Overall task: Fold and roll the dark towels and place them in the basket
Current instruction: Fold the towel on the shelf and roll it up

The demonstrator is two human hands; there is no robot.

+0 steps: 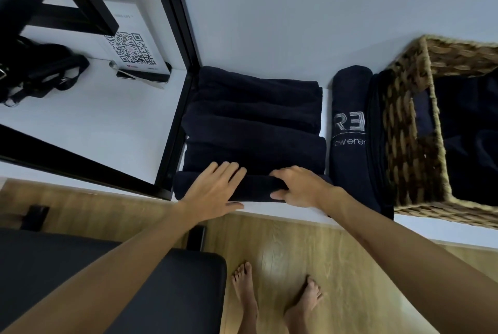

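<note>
Two hands are on the nearest towel (204, 188) at the desk (269, 211) edge. The left hand (213, 189) lies flat on it, fingers straight, pressing down. The right hand (299, 185) curls its fingers over the roll's far side with the thumb tucked at the near side, gripping the cloth. By the look of it, this towel is mid-roll or being tightened.

Beyond the hands, more dark towels (256, 118) lie stacked in folded bands, not yet rolled as far as one can tell. Right of the right hand, a rolled towel with white lettering (349, 128) lies on the desk, and another dark towel (377, 145) sits pressed against the basket (409, 123) wall. Inside the basket, further right, dark cloth shows, but how many towels it holds cannot be told.

So the job looks partway through: some rolls made, a stack still to go, and the finished roll outside the basket still needs placing.
</note>
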